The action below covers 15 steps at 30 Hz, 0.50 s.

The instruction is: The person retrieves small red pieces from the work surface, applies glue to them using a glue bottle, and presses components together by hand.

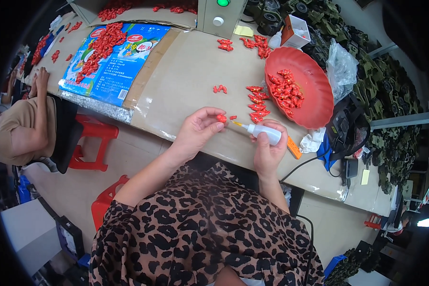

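My left hand [198,132] pinches a small glossy red plastic piece [221,118] between thumb and fingertips, just above the table edge. My right hand [270,148] is wrapped round a small white squeeze bottle [266,134] with a narrow yellowish tip. The bottle lies tilted, its tip pointing left at the red piece. A tiny red part [233,117] shows between the piece and the tip; whether it is attached or lies on the table, I cannot tell. Beyond my hands, several red figures [258,105] lie in a column, and a few small red parts [219,89] sit farther left.
A scalloped red bowl [319,90] holds more red figures. A blue printed cardboard sheet [124,71] carries a red pile at left. An orange tool [294,148] and crumpled tissue [312,141] lie right. A co-worker [24,128] sits far left; red stools [93,143] stand below.
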Available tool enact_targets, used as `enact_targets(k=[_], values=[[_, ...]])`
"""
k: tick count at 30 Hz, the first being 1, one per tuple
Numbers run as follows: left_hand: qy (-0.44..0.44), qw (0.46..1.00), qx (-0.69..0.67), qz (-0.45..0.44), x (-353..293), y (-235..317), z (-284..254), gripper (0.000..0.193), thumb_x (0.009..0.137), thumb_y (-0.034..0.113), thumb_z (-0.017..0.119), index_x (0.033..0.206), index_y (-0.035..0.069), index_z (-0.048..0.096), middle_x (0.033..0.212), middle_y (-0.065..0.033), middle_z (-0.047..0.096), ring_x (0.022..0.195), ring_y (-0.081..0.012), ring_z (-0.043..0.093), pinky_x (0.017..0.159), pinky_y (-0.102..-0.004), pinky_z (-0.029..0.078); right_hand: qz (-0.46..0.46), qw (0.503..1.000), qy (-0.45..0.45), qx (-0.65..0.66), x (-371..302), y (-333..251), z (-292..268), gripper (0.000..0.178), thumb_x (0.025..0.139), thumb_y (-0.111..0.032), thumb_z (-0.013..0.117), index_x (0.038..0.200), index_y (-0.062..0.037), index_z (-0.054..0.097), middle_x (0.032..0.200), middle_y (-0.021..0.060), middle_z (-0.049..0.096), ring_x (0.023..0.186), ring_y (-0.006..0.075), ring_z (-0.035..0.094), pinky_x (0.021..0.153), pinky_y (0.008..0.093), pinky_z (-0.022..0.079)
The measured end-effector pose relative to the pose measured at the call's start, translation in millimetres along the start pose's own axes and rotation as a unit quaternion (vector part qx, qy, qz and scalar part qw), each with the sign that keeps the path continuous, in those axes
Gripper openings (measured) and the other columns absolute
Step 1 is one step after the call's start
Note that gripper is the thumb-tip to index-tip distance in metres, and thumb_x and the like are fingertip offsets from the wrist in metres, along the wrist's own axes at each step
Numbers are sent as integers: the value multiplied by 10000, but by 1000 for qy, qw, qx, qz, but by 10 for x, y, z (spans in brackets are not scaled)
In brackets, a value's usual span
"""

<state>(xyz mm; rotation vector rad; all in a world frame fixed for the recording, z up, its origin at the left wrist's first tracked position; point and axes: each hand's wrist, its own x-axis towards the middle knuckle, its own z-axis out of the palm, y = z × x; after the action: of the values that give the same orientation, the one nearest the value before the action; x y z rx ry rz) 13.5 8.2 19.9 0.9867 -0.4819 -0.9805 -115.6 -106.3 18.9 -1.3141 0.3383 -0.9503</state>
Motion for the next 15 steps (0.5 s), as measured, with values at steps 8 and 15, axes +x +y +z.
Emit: enact_targets(k=[8,15], values=[[18,998,40,40,18,-101,-20,220,789,-20,519,1001,-12,461,924,-61,534,881,-101,516,798,-222,428,-183,966,-68,-168,-40,49,44,303,747,-73,602,960,5,403,925,151,466,786,190,492,686,274,419],[9,998,46,36,9,-80,-23,206,785,-28,522,979,-11,457,921,-58,532,882,-95,513,794,-211,426,-181,963,-73,-186,-54,79,33,305,740,-76,612,955,4,411,912,158,482,771,200,501,676,273,418]])
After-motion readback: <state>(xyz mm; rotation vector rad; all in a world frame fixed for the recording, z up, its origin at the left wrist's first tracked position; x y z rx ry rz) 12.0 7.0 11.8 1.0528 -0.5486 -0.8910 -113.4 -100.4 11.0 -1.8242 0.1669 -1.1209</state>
